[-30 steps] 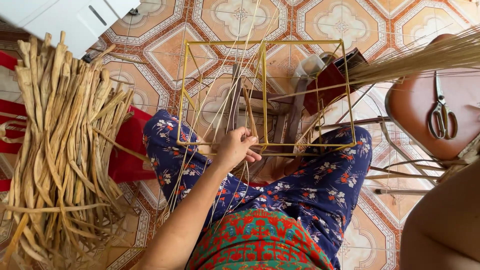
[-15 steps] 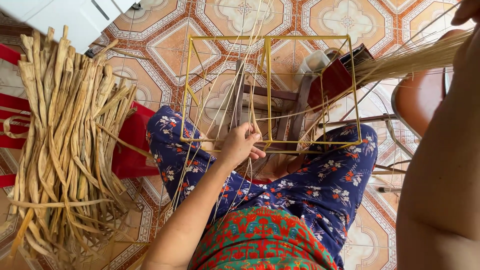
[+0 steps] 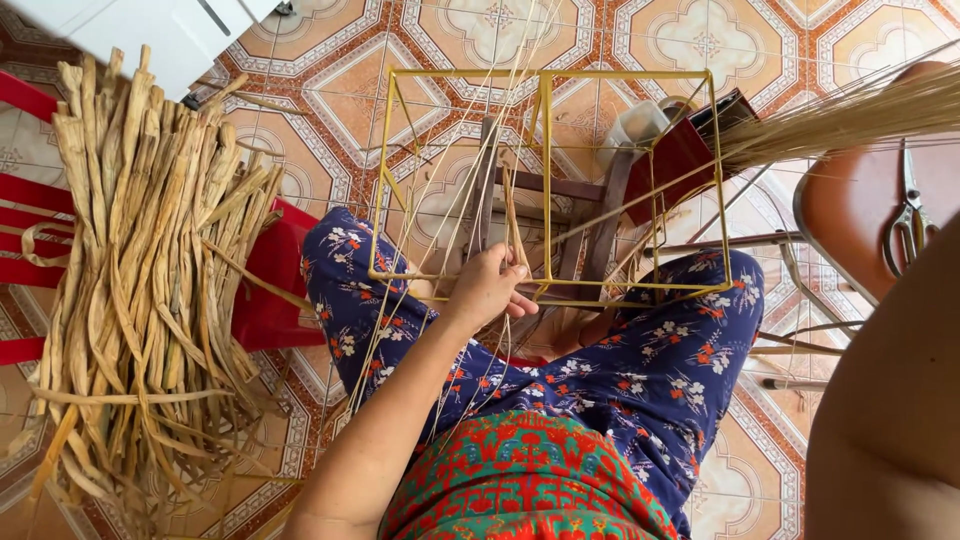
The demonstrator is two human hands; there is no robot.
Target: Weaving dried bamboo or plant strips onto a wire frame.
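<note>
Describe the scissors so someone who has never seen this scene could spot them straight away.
Start at the yellow wire frame resting across the person's lap, then look right past the bundle of thin pale straw to the brown chair seat at the picture's edge. The scissors lie on that seat, the only grey metal tool there, unlike the plant fibres around them.

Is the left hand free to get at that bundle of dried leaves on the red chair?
Probably yes: the left hand grips the yellow wire frame, but the bundle lies on that side with only thin strands between.
</note>
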